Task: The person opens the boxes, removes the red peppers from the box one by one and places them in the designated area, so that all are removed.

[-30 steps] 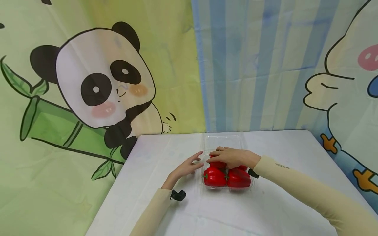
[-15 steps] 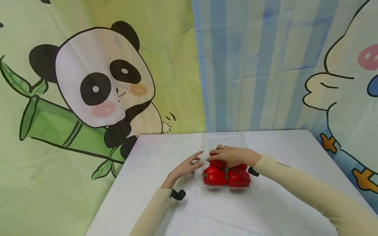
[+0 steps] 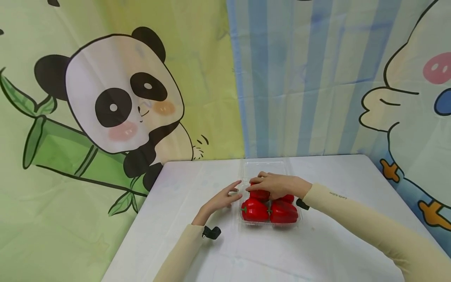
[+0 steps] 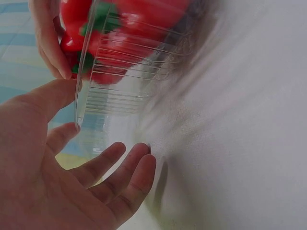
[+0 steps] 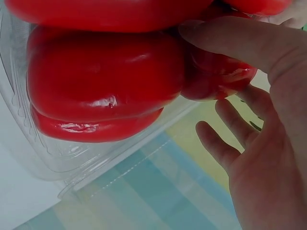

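Observation:
Several red bell peppers sit in a clear plastic clamshell box (image 4: 112,101) on the table. My right hand (image 3: 278,186) reaches over the box and grips the back-left bell pepper (image 3: 260,194), the thumb on its near side and fingers spread round the far side. Under this palm the back-right bell pepper (image 5: 105,79) is partly hidden in the head view. Two more, the front-left bell pepper (image 3: 255,210) and the front-right bell pepper (image 3: 283,212), lie uncovered. At the box's left side is my left hand (image 3: 218,201), fingers extended and apart, thumb and index fingertip right at the rim.
The box's clear lid (image 3: 266,169) lies folded back behind it, towards the table's far edge. White cloth covers the table (image 3: 338,250). Behind stands a printed curtain (image 3: 282,78) with a panda and stripes.
Both hands keep almost the same place and pose. The whole head view shifts slightly, and the bell peppers stay where they were in the box.

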### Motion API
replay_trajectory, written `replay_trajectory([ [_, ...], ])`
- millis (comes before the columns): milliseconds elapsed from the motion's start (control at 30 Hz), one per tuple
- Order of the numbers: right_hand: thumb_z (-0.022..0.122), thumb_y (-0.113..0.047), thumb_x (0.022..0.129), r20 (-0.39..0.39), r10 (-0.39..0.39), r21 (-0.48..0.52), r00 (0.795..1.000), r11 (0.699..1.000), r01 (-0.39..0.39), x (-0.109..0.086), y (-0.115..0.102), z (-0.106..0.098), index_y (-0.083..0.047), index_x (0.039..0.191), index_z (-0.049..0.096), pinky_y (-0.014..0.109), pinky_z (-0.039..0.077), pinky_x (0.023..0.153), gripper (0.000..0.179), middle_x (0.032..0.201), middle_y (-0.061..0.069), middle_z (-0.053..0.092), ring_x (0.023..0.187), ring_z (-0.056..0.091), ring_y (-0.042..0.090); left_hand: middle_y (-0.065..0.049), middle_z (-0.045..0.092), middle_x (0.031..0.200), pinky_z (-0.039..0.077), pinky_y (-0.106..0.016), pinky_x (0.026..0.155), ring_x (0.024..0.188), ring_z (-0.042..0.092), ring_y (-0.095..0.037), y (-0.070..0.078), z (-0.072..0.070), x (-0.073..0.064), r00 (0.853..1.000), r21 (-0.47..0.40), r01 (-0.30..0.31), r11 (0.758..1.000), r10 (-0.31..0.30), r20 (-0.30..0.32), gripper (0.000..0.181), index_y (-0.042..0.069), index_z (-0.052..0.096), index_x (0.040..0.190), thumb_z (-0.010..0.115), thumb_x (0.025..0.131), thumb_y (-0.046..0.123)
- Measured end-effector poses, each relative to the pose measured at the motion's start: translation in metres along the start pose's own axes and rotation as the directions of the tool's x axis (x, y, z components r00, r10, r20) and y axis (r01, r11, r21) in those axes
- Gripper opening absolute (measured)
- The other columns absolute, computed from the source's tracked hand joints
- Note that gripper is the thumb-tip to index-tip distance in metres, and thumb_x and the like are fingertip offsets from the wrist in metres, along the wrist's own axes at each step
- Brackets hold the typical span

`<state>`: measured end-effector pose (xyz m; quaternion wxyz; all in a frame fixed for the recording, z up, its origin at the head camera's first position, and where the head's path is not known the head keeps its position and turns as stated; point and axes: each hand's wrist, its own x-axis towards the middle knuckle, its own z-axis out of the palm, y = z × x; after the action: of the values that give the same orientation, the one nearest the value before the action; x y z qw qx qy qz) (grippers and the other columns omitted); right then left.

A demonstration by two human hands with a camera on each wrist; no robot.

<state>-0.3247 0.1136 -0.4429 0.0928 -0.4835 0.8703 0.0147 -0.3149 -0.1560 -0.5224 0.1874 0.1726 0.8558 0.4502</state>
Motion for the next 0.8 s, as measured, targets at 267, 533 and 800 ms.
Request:
replay_trajectory([
  [267,0.084,-0.013,0.08,-0.015,-0.009,-0.004,1.0,1.0,0.009,-0.006,0.001,-0.003,-0.031,0.15,0.046,0.048,0.052,0.101,0.082,0.154,0.006,0.045,0.137,0.041,0.03,-0.019,0.044,0.152,0.057,-0.047,0.088,0.124,0.057,-0.037,-0.001,0.0,0.0,1.0,-0.001,-0.008,1.0,0.008,0.0,0.064,0.026,0.027,0.16,0.056,0.103,0.035],
  [533,0.082,-0.016,0.082,-0.01,0.017,0.036,1.0,0.999,-0.017,-0.009,-0.001,-0.002,-0.032,0.15,0.045,0.05,0.052,0.101,0.079,0.155,0.008,0.044,0.137,0.04,0.031,-0.019,0.045,0.151,0.057,-0.045,0.086,0.125,0.057,-0.035,-0.007,0.001,-0.001,1.0,-0.002,-0.01,1.0,0.01,-0.002,0.068,0.027,0.027,0.16,0.058,0.101,0.042],
  [800,0.081,-0.024,0.083,-0.032,0.063,0.06,0.997,0.996,-0.061,-0.013,0.004,-0.002,-0.032,0.152,0.042,0.046,0.053,0.099,0.079,0.152,0.002,0.046,0.136,0.041,0.027,-0.018,0.045,0.151,0.058,-0.047,0.088,0.125,0.057,-0.036,-0.008,0.001,0.003,1.0,-0.002,-0.017,1.0,0.017,-0.004,0.069,0.027,0.027,0.16,0.059,0.1,0.043],
])
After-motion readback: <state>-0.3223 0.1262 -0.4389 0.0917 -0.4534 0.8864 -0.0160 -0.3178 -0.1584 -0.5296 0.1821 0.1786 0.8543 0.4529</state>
